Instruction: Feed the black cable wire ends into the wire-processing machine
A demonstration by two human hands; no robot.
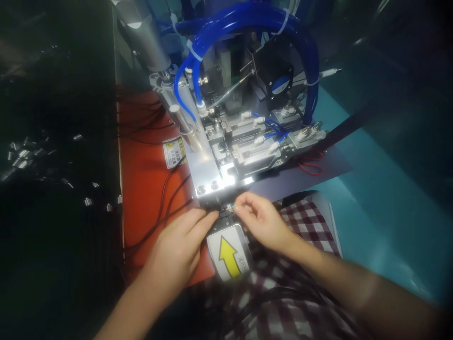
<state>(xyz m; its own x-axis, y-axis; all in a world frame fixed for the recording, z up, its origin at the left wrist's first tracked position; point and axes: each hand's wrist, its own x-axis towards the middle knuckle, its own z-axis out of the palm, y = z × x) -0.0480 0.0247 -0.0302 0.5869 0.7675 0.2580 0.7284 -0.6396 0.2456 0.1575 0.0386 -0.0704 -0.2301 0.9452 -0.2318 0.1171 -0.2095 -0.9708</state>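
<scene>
At the front of a metal machine (207,172), both my hands meet over a small dark fixture (225,218). My left hand (182,236) comes in from the left, its fingers together and the tips at the fixture's left side; whether anything is under them is hidden. On the other side, my right hand (264,219) has thumb and forefinger pinched beside a tiny shiny part, too small to name. Just below the fixture lies a white label (228,250) with a yellow arrow pointing toward the machine.
Thick blue air tubing (255,14) arches over the pneumatic cylinders (258,151). A metal column (148,40) rises at the back left. Black cables (161,198) cross the orange-red surface (138,174), near a warning label (174,152). Small shiny pieces (24,153) lie scattered at the left.
</scene>
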